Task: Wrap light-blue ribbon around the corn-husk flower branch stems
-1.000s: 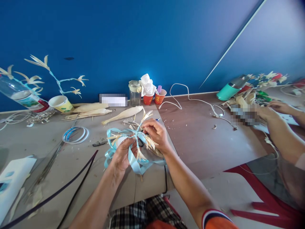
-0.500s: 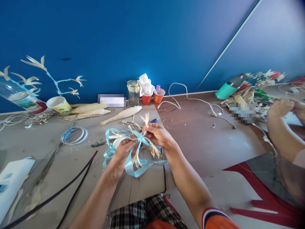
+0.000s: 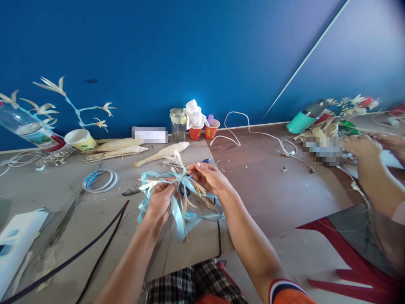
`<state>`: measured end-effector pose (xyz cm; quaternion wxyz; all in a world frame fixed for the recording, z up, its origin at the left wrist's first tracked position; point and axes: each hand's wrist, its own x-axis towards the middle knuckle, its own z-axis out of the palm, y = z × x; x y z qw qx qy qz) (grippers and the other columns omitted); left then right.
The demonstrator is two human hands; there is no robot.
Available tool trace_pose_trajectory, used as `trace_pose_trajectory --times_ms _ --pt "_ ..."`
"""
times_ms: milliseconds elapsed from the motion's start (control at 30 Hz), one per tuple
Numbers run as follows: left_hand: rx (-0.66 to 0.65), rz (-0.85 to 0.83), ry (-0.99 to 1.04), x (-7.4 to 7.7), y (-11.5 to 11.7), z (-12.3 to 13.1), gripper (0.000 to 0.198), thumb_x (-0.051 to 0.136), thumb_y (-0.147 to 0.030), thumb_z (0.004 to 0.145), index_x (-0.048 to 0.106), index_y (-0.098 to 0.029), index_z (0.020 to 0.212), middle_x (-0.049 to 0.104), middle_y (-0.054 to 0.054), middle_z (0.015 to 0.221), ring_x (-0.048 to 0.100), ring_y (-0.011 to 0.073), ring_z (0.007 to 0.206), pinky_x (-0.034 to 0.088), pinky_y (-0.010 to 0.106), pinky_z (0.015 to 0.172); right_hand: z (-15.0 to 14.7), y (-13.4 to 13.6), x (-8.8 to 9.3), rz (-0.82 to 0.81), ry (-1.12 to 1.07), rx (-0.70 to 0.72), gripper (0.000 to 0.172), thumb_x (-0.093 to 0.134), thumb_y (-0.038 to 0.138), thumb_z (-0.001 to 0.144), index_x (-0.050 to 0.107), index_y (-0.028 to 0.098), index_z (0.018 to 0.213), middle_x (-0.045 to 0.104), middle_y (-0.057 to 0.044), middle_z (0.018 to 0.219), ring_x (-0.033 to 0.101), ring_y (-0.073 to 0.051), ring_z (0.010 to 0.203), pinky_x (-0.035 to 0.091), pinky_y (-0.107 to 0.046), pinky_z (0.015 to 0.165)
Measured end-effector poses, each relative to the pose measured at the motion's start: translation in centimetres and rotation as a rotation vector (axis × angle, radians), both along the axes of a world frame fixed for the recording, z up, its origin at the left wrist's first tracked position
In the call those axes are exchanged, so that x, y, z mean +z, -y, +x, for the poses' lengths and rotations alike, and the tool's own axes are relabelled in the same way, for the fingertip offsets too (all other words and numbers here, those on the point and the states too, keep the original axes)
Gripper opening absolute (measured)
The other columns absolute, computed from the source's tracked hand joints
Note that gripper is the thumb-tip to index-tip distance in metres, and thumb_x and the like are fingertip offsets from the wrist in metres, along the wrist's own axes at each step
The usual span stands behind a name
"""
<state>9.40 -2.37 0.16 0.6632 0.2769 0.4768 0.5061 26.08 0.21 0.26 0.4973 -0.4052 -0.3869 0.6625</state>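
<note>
My left hand [image 3: 160, 198] pinches a spray of pale dried-husk flowers on stems wrapped in light blue ribbon [image 3: 177, 215]. One cream flower [image 3: 150, 185] points left beside my fingers; another flower [image 3: 179, 158] stands up at the top. My right hand [image 3: 207, 176] is closed at the right of the stems, its thumb and fingertips at the ribbon-wrapped part. Exactly what lies between those fingertips is partly hidden. Loops of ribbon hang below both hands toward the table. Behind the spray, a dark-handled tool is partly covered.
Dried husks [image 3: 163, 153], a glass jar [image 3: 178, 126] and red paper cups [image 3: 211, 128] stand along the wall. A ribbon roll [image 3: 100, 181] lies left, near a flower branch in a yellow cup [image 3: 81, 140]. Another person's hands [image 3: 363, 147] work at right, near a green flask [image 3: 302, 122].
The upright flower has tilted and shifted left, with my right fingers now to its right. The lower flowers have turned. The other person's hands have moved left toward the husk pile.
</note>
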Motion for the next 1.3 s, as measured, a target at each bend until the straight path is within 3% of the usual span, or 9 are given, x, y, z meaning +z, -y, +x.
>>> trace_pose_trajectory --times_ms 67,133,333,500,700,867,1000,1167,1300 --pt "0.143 0.053 -0.073 -0.3 -0.2 -0.1 0.026 0.077 -0.028 0.053 0.058 -0.016 0.067 0.051 -0.007 0.048 0.042 0.0055 0.041 0.03 0.019 0.043 0.0 0.1 0.1 0.114 0.159 -0.177 0.034 0.071 0.048 0.07 0.071 0.016 0.081 0.061 0.0 0.071 0.043 -0.007 0.057 0.035 -0.022 0.055" --pt "0.228 0.078 -0.145 -0.3 -0.3 -0.3 0.024 0.074 -0.028 0.057 0.056 -0.018 0.07 0.048 -0.008 0.046 0.04 0.0054 0.04 0.027 0.019 0.041 -0.3 0.5 0.5 0.217 0.243 -0.248 0.027 0.068 0.043 0.074 0.071 0.017 0.08 0.06 0.0 0.069 0.043 -0.008 0.058 0.034 -0.022 0.056" --pt "0.292 0.056 -0.296 0.4 -0.1 -0.7 0.02 0.067 -0.031 0.065 0.055 -0.02 0.078 0.045 -0.01 0.047 0.038 0.0061 0.038 0.026 0.02 0.041 -1.7 2.1 2.0 0.248 0.271 -0.071 0.025 0.064 0.041 0.077 0.069 0.017 0.082 0.064 -0.002 0.072 0.04 -0.008 0.051 0.03 -0.024 0.05" --pt "0.331 0.069 -0.26 0.4 -0.2 -0.6 0.021 0.068 -0.031 0.063 0.055 -0.019 0.075 0.046 -0.009 0.047 0.039 0.0062 0.04 0.026 0.02 0.041 -1.4 1.4 1.3 0.337 0.403 -0.274 0.022 0.062 0.036 0.079 0.067 0.018 0.091 0.065 -0.004 0.083 0.053 -0.013 0.069 0.041 -0.025 0.065" --pt "0.39 0.089 -0.192 0.1 -0.4 -0.3 0.022 0.069 -0.028 0.061 0.055 -0.019 0.076 0.048 -0.01 0.049 0.043 0.0058 0.043 0.032 0.019 0.046 -1.7 0.7 -0.1 0.342 0.358 -0.225 0.033 0.06 0.035 0.081 0.059 0.017 0.108 0.063 -0.007 0.097 0.057 -0.015 0.082 0.045 -0.028 0.076" --pt "0.386 0.084 -0.222 -0.1 -0.6 -0.6 0.023 0.068 -0.032 0.063 0.054 -0.02 0.076 0.047 -0.01 0.048 0.041 0.0062 0.041 0.03 0.019 0.044 -2.9 1.9 0.2 0.531 0.469 -0.289 0.016 0.055 0.032 0.086 0.065 0.019 0.089 0.06 -0.003 0.08 0.052 -0.013 0.068 0.041 -0.026 0.065" --pt "0.31 0.068 -0.414 -0.3 -0.3 -0.9 0.02 0.066 -0.035 0.068 0.057 -0.021 0.079 0.044 -0.01 0.046 0.036 0.0068 0.038 0.024 0.02 0.04 -3.0 2.1 0.5 0.657 0.573 -0.32 0.015 0.054 0.028 0.087 0.067 0.021 0.087 0.063 -0.005 0.081 0.055 -0.016 0.075 0.042 -0.029 0.07" --pt "0.197 0.249 -0.614 0.1 0.4 -0.5 0.002 0.064 -0.023 0.068 0.063 -0.022 0.07 0.048 -0.005 0.048 0.039 0.0102 0.045 0.029 0.023 0.044 -2.8 1.6 0.5 0.626 0.718 -0.407 0.022 0.061 0.032 0.081 0.064 0.021 0.1 0.061 -0.003 0.077 0.053 -0.017 0.075 0.041 -0.03 0.073" --pt "0.144 0.398 -0.619 0.0 0.9 -0.2 0.005 0.063 -0.019 0.068 0.066 -0.022 0.072 0.062 0.0 0.065 0.051 0.0152 0.06 0.038 0.025 0.055 -3.1 1.3 0.6 0.548 0.822 -0.437 0.017 0.066 0.037 0.076 0.064 0.021 0.079 0.056 -0.001 0.064 0.051 -0.016 0.065 0.039 -0.028 0.067"
